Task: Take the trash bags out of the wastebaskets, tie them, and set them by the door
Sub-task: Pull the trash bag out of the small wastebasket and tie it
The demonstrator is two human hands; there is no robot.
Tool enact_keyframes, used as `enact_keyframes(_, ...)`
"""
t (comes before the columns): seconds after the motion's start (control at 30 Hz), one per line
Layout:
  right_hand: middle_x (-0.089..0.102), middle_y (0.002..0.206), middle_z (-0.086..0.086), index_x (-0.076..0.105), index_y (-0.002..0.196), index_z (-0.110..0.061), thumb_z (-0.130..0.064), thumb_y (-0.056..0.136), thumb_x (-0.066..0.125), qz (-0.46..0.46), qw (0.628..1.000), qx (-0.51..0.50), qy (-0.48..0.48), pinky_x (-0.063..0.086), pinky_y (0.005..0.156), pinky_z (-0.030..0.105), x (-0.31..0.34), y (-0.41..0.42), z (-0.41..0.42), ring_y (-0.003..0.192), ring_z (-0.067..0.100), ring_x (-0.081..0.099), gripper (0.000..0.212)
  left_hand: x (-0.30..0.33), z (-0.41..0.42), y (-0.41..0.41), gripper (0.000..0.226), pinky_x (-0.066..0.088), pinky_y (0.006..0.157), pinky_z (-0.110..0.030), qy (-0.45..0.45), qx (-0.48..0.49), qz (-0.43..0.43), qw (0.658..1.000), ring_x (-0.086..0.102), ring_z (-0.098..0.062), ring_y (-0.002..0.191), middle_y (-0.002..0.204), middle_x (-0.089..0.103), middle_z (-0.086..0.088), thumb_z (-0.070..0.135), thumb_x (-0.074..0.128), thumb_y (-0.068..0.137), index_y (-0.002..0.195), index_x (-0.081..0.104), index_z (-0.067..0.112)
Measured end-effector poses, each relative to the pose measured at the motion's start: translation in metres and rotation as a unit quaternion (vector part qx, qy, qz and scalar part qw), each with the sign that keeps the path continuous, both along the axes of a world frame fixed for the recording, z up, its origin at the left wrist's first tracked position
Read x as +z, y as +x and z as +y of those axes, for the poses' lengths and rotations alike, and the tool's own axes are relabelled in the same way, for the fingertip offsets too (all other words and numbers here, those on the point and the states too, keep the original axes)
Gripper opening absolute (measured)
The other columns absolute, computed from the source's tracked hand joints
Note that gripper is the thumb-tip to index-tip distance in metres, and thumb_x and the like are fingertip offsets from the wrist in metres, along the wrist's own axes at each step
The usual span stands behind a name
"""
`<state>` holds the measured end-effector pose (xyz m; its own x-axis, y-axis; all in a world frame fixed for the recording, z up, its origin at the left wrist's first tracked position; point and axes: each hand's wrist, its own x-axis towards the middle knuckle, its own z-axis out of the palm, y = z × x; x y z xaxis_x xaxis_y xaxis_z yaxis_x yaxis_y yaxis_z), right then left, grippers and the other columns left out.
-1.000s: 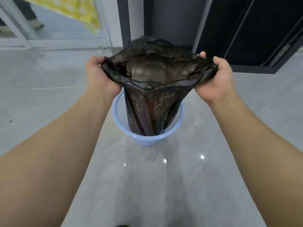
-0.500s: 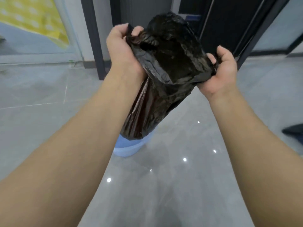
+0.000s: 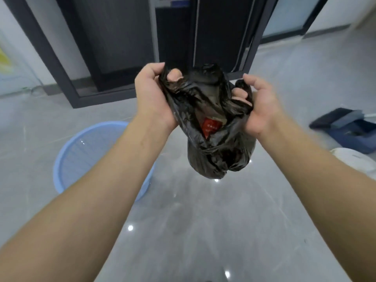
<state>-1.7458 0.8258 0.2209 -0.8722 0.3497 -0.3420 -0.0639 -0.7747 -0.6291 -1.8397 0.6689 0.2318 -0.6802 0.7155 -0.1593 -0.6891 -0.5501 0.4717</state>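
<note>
Fingers of both hands grip trash bag rim, clear of wastebasket.

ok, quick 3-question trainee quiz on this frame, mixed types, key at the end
1. True or false: the black trash bag is tied shut.
2. Where does the blue wastebasket sit relative to the bag?
A. Directly under it
B. Lower left, on the floor
C. Hidden behind it
3. Fill in: something ___ in colour shows inside the bag's mouth.

Key:
1. False. The left hand and right hand each grip the rim, and the mouth is open.
2. B
3. Red
</note>
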Motion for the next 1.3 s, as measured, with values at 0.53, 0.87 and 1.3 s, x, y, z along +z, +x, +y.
enact_keyframes(0.53,0.052,0.071,-0.006,0.059,0.098,-0.020,-0.014,0.090,0.043,-0.374,0.721,0.084,0.577,0.036,0.055,0.027,-0.107,0.107,0.047,0.061,0.012,0.048,0.018,-0.122,0.050,0.017,0.053,0.035,0.090,-0.048,-0.604,0.139,0.734,0.279,0.049,-0.038,0.100,0.113,0.051,-0.019,0.028,0.056,0.066,0.112,0.046,0.003)
enact_keyframes(0.87,0.057,0.075,-0.004,0.058,0.104,-0.022,-0.026,0.093,0.040,-0.387,0.664,0.067,0.637,0.044,0.059,0.029,-0.098,0.152,0.038,0.068,0.016,0.057,0.022,-0.153,0.098,0.062,0.084,0.012,0.119,-0.047,-0.433,-0.321,0.826,0.166,0.052,-0.028,0.115,0.116,0.060,-0.006,0.053,0.061,0.074,0.144,0.028,0.019)
enact_keyframes(1.3,0.063,0.080,0.003,0.011,0.150,-0.006,-0.032,0.088,0.048,-0.432,0.258,0.295,0.812,0.029,0.105,0.041,-0.150,0.143,-0.001,0.089,0.029,0.061,0.077,-0.158,0.060,0.088,0.012,0.039,0.056,-0.031,-0.440,-0.297,0.799,0.281,0.057,-0.024,0.071,0.077,0.058,-0.001,0.031,0.049,0.087,0.084,0.054,0.020)
